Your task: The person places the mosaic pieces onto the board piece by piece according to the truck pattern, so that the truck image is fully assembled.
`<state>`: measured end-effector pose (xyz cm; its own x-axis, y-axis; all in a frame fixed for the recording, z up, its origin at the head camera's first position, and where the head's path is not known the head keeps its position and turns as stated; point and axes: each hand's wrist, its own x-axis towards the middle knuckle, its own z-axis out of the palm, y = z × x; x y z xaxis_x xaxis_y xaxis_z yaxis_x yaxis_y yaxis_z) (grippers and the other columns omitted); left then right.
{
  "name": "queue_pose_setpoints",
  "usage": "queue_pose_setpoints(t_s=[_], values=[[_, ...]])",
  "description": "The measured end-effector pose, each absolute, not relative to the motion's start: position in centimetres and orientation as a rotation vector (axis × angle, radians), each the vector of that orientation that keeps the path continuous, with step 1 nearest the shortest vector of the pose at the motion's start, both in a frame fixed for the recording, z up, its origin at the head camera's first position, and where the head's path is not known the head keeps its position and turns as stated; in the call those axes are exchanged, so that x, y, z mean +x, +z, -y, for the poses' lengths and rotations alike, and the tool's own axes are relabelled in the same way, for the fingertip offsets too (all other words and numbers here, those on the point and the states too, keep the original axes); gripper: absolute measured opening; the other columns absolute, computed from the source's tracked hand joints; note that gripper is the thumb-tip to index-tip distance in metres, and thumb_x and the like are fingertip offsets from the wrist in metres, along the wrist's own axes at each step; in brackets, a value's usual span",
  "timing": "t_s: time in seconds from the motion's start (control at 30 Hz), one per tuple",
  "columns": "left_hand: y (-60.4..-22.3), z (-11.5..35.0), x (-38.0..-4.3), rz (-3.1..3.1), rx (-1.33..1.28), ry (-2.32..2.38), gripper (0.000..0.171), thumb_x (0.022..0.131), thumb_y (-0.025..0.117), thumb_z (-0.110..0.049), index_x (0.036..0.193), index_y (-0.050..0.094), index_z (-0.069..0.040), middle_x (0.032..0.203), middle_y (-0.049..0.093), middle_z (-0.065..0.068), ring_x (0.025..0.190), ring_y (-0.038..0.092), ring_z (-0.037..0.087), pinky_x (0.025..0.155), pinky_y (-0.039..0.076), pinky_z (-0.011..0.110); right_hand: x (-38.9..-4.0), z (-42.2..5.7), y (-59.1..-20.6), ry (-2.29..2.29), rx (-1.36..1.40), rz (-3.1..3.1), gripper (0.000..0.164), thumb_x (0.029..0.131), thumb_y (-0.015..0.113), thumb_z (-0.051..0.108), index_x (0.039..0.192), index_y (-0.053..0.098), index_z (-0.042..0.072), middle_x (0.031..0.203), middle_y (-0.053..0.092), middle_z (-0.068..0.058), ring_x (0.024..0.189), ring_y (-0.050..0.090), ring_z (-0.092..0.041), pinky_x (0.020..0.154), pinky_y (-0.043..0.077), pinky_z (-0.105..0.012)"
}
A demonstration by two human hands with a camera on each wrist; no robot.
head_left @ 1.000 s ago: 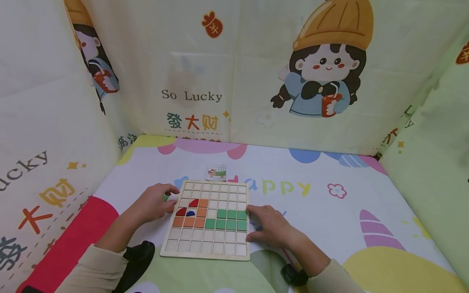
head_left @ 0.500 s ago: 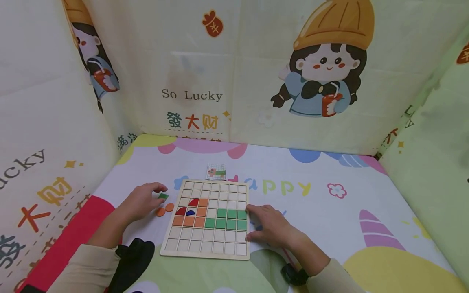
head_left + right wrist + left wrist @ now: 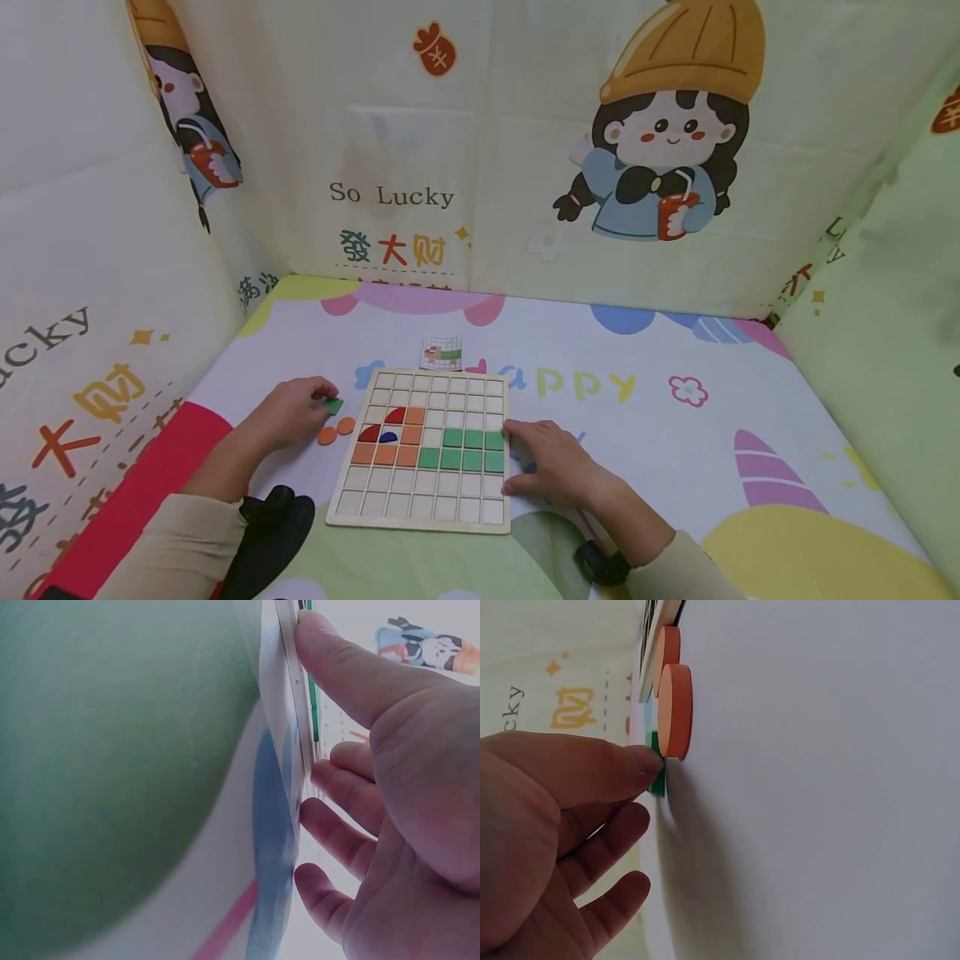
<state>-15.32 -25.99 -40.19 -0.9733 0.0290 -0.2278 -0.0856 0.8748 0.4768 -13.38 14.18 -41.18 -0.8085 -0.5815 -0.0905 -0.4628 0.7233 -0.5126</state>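
Observation:
My left hand (image 3: 295, 410) is left of the wooden grid board (image 3: 422, 505), its thumb and fingers pinching a small green square tile (image 3: 333, 406) low over the table. Beside that tile lie two orange discs (image 3: 346, 426), the nearer one (image 3: 676, 712) large in the left wrist view. On the board, orange and green squares (image 3: 473, 460), two red quarter-round pieces (image 3: 395, 415) and a blue half-round piece (image 3: 388, 437) sit in the cells. With fingers fairly straight, my right hand (image 3: 557, 463) rests against the board's right edge, thumb and fingertips touching it.
Behind the board stands a small picture card (image 3: 442, 352) with a coloured grid pattern. A printed cloth (image 3: 600, 433) covers the table, and patterned sheets (image 3: 510, 167) rise at the back and sides. Black straps (image 3: 273, 533) are at both wrists.
My left hand has drawn back leftward from the board's edge, uncovering the orange discs, and its fingers have closed on the green tile. The right hand and board stay about where they were.

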Motion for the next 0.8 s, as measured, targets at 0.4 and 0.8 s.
queue_pose_setpoints(t_s=[0.4, 0.8], values=[[-40.06, 26.09, -15.51, -2.824, -0.042, 0.704, 0.034, 0.083, 0.076, -0.004, 0.113, 0.065, 0.003, 0.108, 0.063, 0.019, 0.101, 0.055, 0.037, 0.082, 0.057, 0.047, -13.34, -14.23, -41.03, -0.707, -0.826, -2.677, 0.082, 0.079, 0.085, 0.039, 0.144, 0.049, 0.005, 0.141, 0.056, -0.013, 0.128, 0.048, -0.037, 0.104, 0.036, -0.058], [-39.8, 26.05, -15.7, -2.829, -0.036, 0.683, 0.031, 0.084, 0.077, -0.007, 0.111, 0.065, 0.002, 0.107, 0.064, 0.019, 0.102, 0.056, 0.038, 0.079, 0.057, 0.046, -13.39, -14.24, -40.9, -0.714, -0.818, -2.665, 0.082, 0.079, 0.084, 0.04, 0.145, 0.049, 0.006, 0.142, 0.055, -0.013, 0.129, 0.047, -0.037, 0.104, 0.036, -0.058]])
